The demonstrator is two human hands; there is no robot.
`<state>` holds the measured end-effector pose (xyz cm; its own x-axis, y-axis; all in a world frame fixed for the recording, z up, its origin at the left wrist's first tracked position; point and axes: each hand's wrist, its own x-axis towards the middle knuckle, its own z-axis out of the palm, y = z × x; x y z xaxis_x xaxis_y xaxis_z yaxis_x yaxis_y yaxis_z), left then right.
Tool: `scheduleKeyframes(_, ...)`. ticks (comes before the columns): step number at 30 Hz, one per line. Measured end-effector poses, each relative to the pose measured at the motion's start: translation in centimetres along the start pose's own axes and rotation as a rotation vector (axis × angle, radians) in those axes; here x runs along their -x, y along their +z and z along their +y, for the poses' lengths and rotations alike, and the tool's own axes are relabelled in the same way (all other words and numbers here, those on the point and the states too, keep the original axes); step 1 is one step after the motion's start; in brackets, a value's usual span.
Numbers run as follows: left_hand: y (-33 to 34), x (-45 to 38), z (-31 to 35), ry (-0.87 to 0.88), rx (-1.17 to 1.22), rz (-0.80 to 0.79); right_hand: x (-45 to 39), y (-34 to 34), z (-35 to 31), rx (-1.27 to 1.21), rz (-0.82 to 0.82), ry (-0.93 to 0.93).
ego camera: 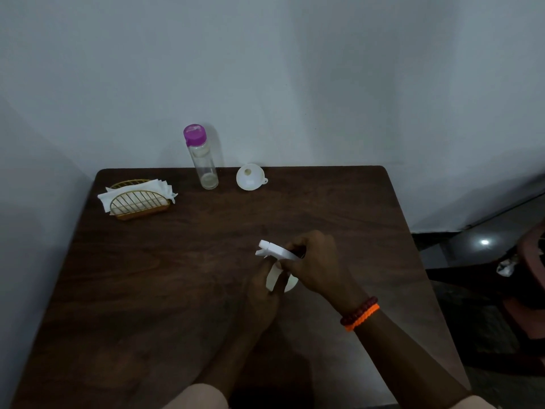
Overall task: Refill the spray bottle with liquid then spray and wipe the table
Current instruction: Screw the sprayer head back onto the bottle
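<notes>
Hands meet over the middle of the dark wooden bench (177,276). The right hand (317,262) is closed around the back of the white sprayer (275,251), with its nozzle pointing left. The left hand (262,293) is curled just under the sprayer, gripping the bottle (290,283) below it. Most of the bottle is hidden by the two hands, so only a small pale bit shows. The right wrist wears a dark bead band (358,310) and an orange band (363,317) side by side.

Far behind the sprayer, near the wall (295,69), stands a clear flask (205,165) with a purple cap (194,133). It looks nearly empty. Just right of the flask lies a white funnel (250,177), tipped so its wide mouth faces us. Left of the flask, well apart from it, sits a gold wire holder (138,202) full of white napkins (159,187). Nothing lies between the hands and these things. To the right of the bench, part of a reddish chair (530,276) shows.
</notes>
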<state>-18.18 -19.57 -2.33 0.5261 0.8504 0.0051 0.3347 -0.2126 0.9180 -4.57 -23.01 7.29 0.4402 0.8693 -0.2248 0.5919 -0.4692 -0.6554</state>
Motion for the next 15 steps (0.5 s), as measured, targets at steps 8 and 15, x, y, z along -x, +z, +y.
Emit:
scheduleKeyframes(8, 1.5, 0.7, 1.0, -0.069, 0.04, 0.178, 0.2, 0.1, 0.4, 0.0, 0.025, -0.022)
scheduleKeyframes(15, 0.7, -0.1, 0.4, -0.06, 0.031, 0.03, -0.6, -0.1, 0.7, 0.041, 0.02, -0.005)
